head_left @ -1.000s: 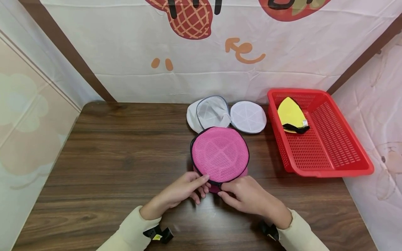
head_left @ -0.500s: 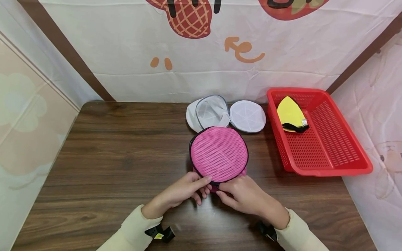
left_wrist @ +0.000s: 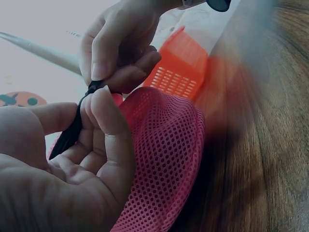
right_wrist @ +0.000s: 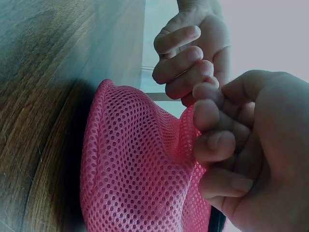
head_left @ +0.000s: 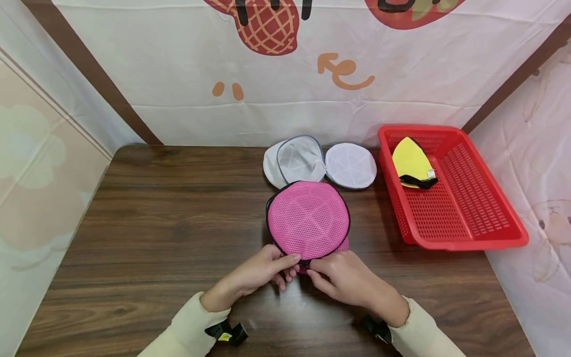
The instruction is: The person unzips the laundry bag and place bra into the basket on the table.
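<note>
A pink mesh laundry bag (head_left: 309, 218) with a round, black-edged lid sits on the table in front of me. My left hand (head_left: 263, 267) pinches the black zipper edge (left_wrist: 70, 135) at the front of the lid between thumb and fingers. Close beside it, my right hand (head_left: 350, 277) pinches the same edge at the zipper. In the left wrist view the right fingertips meet a small dark piece of the zipper right by the left index finger. The bag's mesh side (right_wrist: 130, 159) bulges below both hands in the right wrist view. The right fingertips hide part of the zipper.
Behind the pink bag lies an unzipped white mesh bag (head_left: 273, 166), its round lid (head_left: 351, 166) folded out to the right. A red plastic basket (head_left: 482, 245) stands at the right with a yellow, black-trimmed cloth item (head_left: 411, 161) in it. A printed curtain (head_left: 187, 119) rises behind the table (head_left: 169, 223).
The bag's lid has shifted slightly left. My left thumb has come a little to the right along the front edge. Both hands keep their hold close together.
</note>
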